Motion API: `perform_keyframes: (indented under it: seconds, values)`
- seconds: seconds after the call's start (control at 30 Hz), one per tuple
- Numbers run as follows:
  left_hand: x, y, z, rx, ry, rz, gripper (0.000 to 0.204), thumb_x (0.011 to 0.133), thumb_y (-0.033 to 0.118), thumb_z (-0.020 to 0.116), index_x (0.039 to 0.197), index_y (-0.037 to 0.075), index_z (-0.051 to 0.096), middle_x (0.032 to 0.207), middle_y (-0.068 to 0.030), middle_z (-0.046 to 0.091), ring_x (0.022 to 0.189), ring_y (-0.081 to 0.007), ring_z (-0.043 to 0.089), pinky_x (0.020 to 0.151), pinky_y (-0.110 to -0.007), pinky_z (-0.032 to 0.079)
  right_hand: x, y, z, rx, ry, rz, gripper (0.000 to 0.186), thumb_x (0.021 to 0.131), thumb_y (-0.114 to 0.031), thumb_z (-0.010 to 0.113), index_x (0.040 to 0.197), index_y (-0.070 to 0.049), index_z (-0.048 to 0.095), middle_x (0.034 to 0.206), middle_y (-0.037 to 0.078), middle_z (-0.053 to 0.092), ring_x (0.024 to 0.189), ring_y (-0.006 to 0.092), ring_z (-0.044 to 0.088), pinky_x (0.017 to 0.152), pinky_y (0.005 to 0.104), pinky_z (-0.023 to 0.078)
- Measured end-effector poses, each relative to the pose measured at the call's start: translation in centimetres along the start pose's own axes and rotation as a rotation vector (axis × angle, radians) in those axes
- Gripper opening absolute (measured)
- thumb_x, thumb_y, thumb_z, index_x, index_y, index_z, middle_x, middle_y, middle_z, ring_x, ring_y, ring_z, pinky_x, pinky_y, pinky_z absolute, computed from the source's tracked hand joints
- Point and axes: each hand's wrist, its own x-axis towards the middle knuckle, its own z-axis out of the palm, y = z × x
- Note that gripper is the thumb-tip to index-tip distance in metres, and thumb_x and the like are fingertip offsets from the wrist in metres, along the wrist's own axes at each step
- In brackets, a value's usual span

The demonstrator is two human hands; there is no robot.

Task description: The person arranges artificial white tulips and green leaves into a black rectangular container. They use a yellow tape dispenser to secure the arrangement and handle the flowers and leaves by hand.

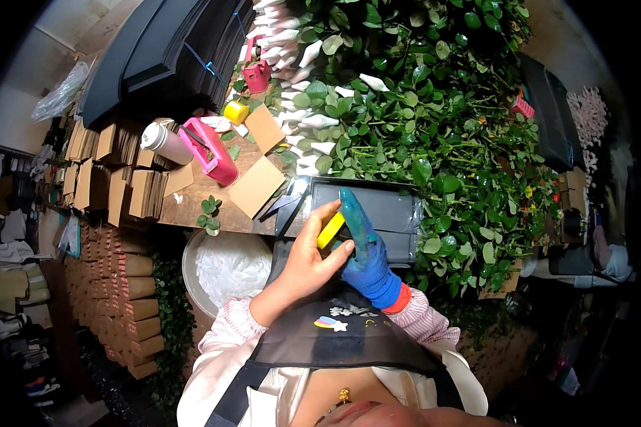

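My bare left hand and my gloved right hand meet in front of my apron. Between them is a yellow roll that looks like tape. The left index finger and thumb close about it, and the right palm faces it from the other side. A blue glove with a greenish, stained finger part covers the right hand; its fingers are pressed together, pointing away from me, and partly hide the roll's far side. Just beyond my hands lies a shallow black tray.
Leafy stems with white-sleeved heads are heaped at the right and far side. On the wooden table stand a pink holder, a white-lidded cup, another yellow roll and cardboard pieces. A bin of white scraps sits below left.
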Motion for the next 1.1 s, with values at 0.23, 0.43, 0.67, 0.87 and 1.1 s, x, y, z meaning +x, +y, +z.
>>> perform_keyframes:
  seconds: [0.23,0.43,0.67,0.87,1.1]
  values:
    - [-0.2,-1.1,-0.8,-0.645,0.014,-0.366,0.045,0.1,0.01,0.059,0.142,0.006,0.045,0.121,-0.0087,0.06,0.097,-0.0145,0.063,0.087,-0.033,0.055,0.6,-0.7,-0.8,0.092,-0.039,-0.048,0.074,0.083,-0.01,0.071,0.15,-0.001,0.041,0.151,0.026,0.045,0.138,0.0454,0.047,0.115,0.0481,0.039]
    - [-0.1,-1.2,-1.4,-0.567,0.054,-0.249,0.05,0.099,0.02,0.059,0.145,0.005,0.044,0.122,-0.0098,0.062,0.099,-0.0177,0.065,0.085,-0.03,0.053,0.9,0.5,-0.2,0.022,0.029,0.029,0.065,0.085,-0.021,0.08,0.141,-0.004,0.053,0.143,0.022,0.053,0.128,0.0407,0.056,0.105,0.0443,0.048]
    - [-0.4,-0.9,-1.6,-0.46,-0.027,-0.133,0.056,0.1,0.011,0.06,0.15,0.002,0.037,0.141,-0.0105,0.054,0.13,-0.0167,0.05,0.112,-0.034,0.038,0.5,2.2,0.3,0.056,0.08,-0.115,0.054,0.079,-0.016,0.082,0.13,-0.012,0.065,0.141,0.016,0.056,0.122,0.0365,0.06,0.1,0.0431,0.052]
    - [-0.6,-1.3,-0.9,-0.499,0.121,-0.215,0.051,0.101,0.01,0.064,0.146,0.003,0.04,0.133,-0.0103,0.06,0.119,-0.0155,0.057,0.106,-0.032,0.044,0.8,2.0,0.3,-0.039,0.003,-0.127,0.055,0.075,-0.017,0.08,0.129,-0.013,0.066,0.142,0.015,0.056,0.124,0.0381,0.059,0.102,0.0478,0.05]
    - [-0.4,-2.1,-0.7,-0.591,0.185,-0.215,0.045,0.105,0.016,0.054,0.147,0.005,0.041,0.144,-0.0149,0.051,0.116,-0.0208,0.062,0.099,-0.036,0.053,1.3,1.5,0.3,-0.13,-0.027,-0.129,0.059,0.083,-0.022,0.078,0.138,-0.009,0.059,0.143,0.018,0.054,0.13,0.0403,0.055,0.105,0.0491,0.048]
